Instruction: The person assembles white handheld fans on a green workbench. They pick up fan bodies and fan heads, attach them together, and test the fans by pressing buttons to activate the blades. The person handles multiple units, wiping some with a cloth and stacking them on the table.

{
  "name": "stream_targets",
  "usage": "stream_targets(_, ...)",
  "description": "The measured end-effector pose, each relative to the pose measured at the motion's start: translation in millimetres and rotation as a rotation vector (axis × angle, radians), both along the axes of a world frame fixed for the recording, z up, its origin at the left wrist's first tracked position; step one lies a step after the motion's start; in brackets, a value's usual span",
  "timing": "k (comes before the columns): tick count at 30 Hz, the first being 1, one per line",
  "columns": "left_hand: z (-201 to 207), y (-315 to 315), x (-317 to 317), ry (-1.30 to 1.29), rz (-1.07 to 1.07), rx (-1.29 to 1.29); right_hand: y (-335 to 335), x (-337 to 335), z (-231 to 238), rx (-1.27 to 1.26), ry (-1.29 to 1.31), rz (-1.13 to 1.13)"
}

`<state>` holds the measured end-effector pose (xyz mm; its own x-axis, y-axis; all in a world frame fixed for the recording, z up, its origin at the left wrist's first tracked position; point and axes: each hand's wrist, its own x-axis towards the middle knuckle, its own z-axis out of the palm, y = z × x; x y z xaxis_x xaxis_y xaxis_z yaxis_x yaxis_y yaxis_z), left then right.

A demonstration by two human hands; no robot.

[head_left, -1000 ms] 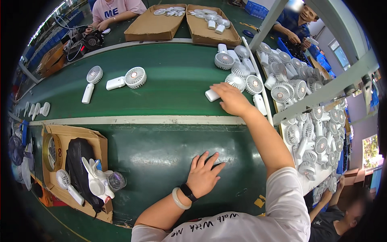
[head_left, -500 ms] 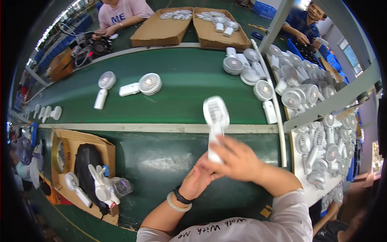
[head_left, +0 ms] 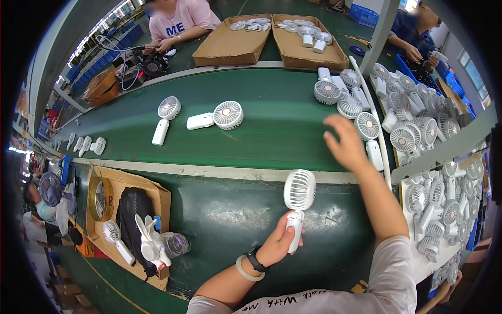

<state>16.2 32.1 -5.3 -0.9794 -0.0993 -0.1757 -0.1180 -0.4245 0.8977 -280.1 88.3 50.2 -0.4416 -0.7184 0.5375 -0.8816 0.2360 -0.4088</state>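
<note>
My left hand (head_left: 278,242) is wrapped round the handle of a white handheld fan (head_left: 299,191), its round grille upright above the near green tabletop. My right hand (head_left: 345,144) reaches over the far green belt with fingers apart and nothing in them. Close to its fingers are a white fan (head_left: 367,126) standing out at the belt's right end and a cluster of similar fans (head_left: 349,105) behind it. Two more fans lie farther left on the belt: one with its handle toward me (head_left: 168,108), the other on its side (head_left: 228,115).
At left a cardboard box (head_left: 157,196) holds a tape roll (head_left: 100,199), a black pouch (head_left: 133,214), a fan and a white rabbit figure (head_left: 151,243). A white pipe (head_left: 384,157) borders piled fans (head_left: 418,199) at right. Two people work across the belt, near cardboard trays (head_left: 230,52).
My right hand has left the fan and moved right and away over the belt. My left hand now grips the fan alone, lower and nearer me. The whole view has shifted.
</note>
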Motion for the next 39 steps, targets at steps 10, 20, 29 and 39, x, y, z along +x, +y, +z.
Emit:
stream_targets(10,6,-2,-3,-0.03,0.072,0.167,-22,-153,-44,0.563,0.055,-0.493)
stream_targets(20,11,-22,-2,0.072,0.253,0.6,-26,34,-6,0.578,0.041,0.001)
stream_targets(29,17,-24,-11,0.195,0.149,0.81,11,34,-33,0.524,-0.157,-0.18)
stream_targets(39,27,-22,-40,0.324,0.071,0.858,72,77,-16,0.014,-0.806,-0.135)
